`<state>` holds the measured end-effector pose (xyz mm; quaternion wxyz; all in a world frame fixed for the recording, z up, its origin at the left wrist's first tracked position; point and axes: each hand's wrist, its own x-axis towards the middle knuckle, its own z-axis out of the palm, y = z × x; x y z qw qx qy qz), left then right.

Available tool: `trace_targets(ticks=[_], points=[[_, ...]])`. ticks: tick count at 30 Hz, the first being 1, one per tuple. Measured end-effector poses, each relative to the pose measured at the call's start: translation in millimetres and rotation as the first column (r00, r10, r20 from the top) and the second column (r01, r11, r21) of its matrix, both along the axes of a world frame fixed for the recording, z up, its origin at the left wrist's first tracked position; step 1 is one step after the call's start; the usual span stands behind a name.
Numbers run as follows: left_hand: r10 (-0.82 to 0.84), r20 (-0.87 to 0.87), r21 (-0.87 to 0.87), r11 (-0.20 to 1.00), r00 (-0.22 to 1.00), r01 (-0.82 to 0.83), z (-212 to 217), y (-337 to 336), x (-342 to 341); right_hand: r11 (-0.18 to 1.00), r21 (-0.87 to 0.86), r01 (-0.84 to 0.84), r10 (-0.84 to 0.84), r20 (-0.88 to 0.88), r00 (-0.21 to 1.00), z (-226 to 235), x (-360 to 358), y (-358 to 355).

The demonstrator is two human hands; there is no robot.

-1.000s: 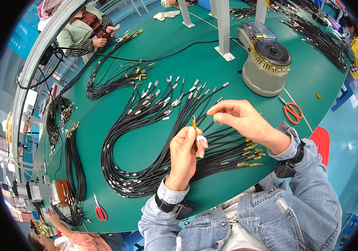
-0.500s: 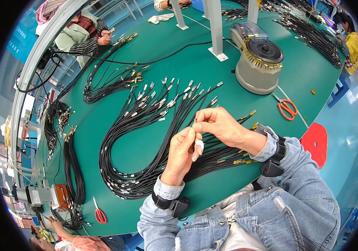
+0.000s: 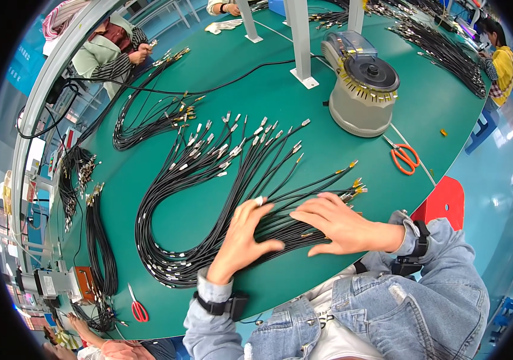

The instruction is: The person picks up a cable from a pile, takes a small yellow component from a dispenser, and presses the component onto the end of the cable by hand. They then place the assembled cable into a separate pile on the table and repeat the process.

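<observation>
A large bundle of black cables (image 3: 148, 225) curves in a U across the table, with light connector ends at the far side and yellow-wrapped ends toward the right. My left hand (image 3: 241, 237) is over the right arm of the U, fingers spread and thumb out, a white wrap on one fingertip. Facing it, my right hand (image 3: 346, 227) lies low over the cables near the yellow-wrapped ends (image 3: 355, 189), fingers stretched apart. Neither hand grips a cable. The cables directly beneath the palms are hidden.
A grey round tape dispenser (image 3: 361, 108) with yellow tabs stands beyond my right hand, near orange-handled scissors (image 3: 405, 159). Red-handled scissors (image 3: 139, 311) lie at left. Smaller cable bundles (image 3: 102, 252) lie further left. A metal post (image 3: 301, 48) rises from the green table (image 3: 256, 84). Other people work around it.
My hands were pinched together above the cables; they have parted, opened and come down over the bundle. The view has shifted slightly.
</observation>
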<state>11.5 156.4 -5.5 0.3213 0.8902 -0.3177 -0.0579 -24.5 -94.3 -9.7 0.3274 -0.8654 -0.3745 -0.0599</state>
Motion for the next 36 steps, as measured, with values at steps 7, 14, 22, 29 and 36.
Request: trace_targets(ticks=[7, 14, 22, 29, 36], points=[[-0.059, 0.185, 0.311, 0.950, 0.981, -0.002, -17, 30, -36, 0.964, -0.261, -0.058, 0.111, 0.193, 0.975, -30, 8, -12], [-0.020, 0.276, 0.264, 0.963, 0.961, -0.056, -36, 13, -41, 0.950, -0.267, -0.159, 0.237, 0.295, 0.926, -43, 34, -30], [0.059, 0.263, 0.236, 0.964, 0.963, -0.123, -32, -31, -43, 0.963, -0.163, -0.212, 0.248, 0.243, 0.938, -28, 48, -74], [0.048, 0.248, 0.146, 0.986, 0.968, -0.086, 4, -42, -19, 0.724, 0.480, 0.495, -0.471, -0.180, 0.864, 28, 56, -124], [0.111, 0.262, 0.036, 0.992, 0.959, -0.124, -13, -95, 22, 0.305, 0.534, 0.788, -0.542, -0.584, 0.605, 40, 92, -156]])
